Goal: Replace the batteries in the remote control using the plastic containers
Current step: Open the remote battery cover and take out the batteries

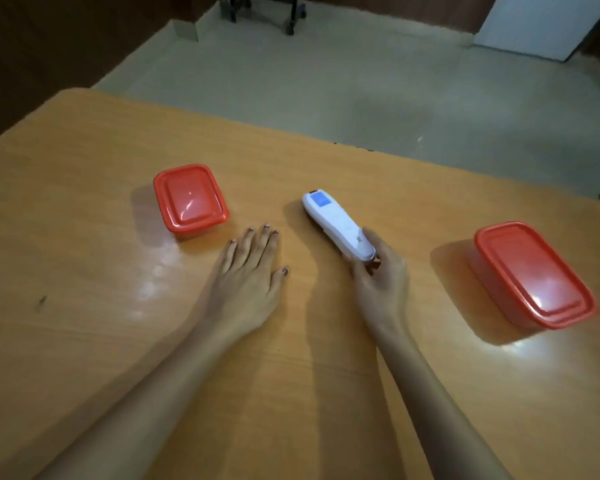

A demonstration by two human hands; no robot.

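Note:
A white remote control (335, 223) with a small blue screen at its far end lies face up on the orange wooden table (84, 237). My right hand (381, 282) grips its near end, thumb along the side. My left hand (250, 275) rests flat on the table, palm down, fingers spread, just left of the remote. A small plastic container with a red lid (189, 199) stands closed beyond my left hand. A larger container with a red lid (530, 273) stands closed to the right of my right hand. No batteries are visible.
The table's far edge (326, 140) runs diagonally across the view, with pale floor (326, 81) beyond. A wheeled dark frame (291, 15) stands on the floor at the back. A white panel (534, 26) leans at the top right.

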